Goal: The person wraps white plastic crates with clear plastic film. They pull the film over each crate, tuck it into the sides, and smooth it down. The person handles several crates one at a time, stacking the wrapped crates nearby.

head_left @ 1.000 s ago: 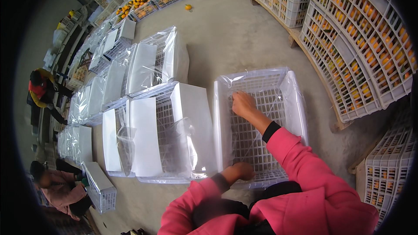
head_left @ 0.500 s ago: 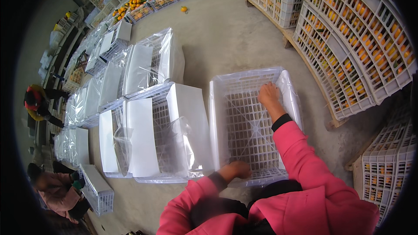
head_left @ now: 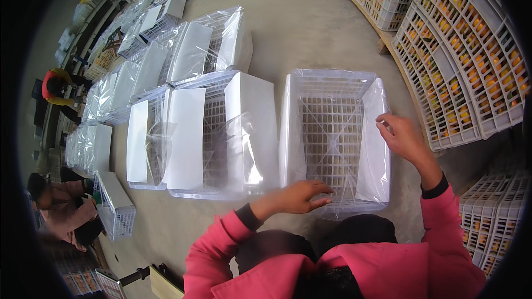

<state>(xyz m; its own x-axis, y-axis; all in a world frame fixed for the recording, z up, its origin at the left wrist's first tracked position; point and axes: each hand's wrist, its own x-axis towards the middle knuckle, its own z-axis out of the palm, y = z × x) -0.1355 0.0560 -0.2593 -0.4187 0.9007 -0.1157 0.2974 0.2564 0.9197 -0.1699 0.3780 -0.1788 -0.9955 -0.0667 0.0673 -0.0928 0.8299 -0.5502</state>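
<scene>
Bare concrete floor (head_left: 310, 27) lies open beyond the white lattice crate (head_left: 332, 133), which holds only a clear plastic liner (head_left: 377, 149). Right hand (head_left: 402, 135) pinches the liner at the right rim; left hand (head_left: 302, 196) rests open-fingered on the near rim.

Inside of white crate (head_left: 332, 133) open between both grips, only clear plastic liner (head_left: 377, 149) draped on walls. Just left of left grip (head_left: 302, 196): lined crate (head_left: 221, 133) touching, no gap. Right of right grip (head_left: 402, 135): strip of bare concrete floor (head_left: 413, 188), then stacked fruit crates (head_left: 471, 61) block. Beyond crate, floor open.
</scene>
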